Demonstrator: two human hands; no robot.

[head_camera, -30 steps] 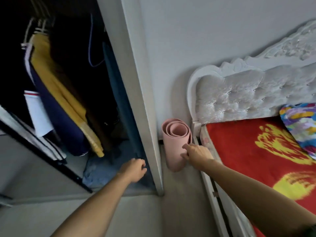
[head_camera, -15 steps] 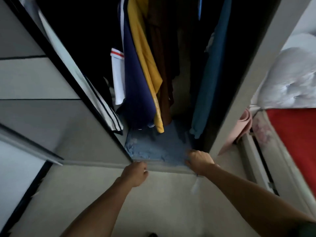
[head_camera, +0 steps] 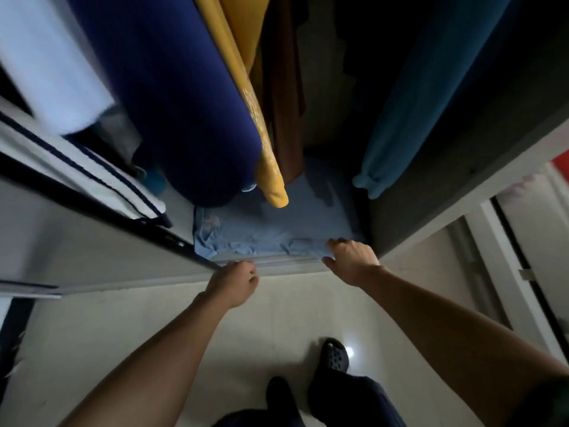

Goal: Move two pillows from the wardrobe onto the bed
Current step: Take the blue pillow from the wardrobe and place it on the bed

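Right hand point(head_camera: 349, 260), fingers spread, presses a blue pillow point(head_camera: 271, 229) on the wardrobe point(head_camera: 431, 217) floor; left hand point(head_camera: 235, 283) curled, empty, above pale tiles point(head_camera: 277, 318)

- Both bare arms stretch forward and down, nearly straight, converging a little toward the hands.
- The left hand point(head_camera: 235, 283) is loosely curled, back of the hand up, knuckles forward, fingers tucked under out of sight.
- The right hand point(head_camera: 349, 260) sits slightly further forward, palm down, fingers spread and bent over at the tips, thumb out to the left.
- The two hands are apart, side by side.
- Below, one shod foot point(head_camera: 334, 355) and dark trouser legs show.
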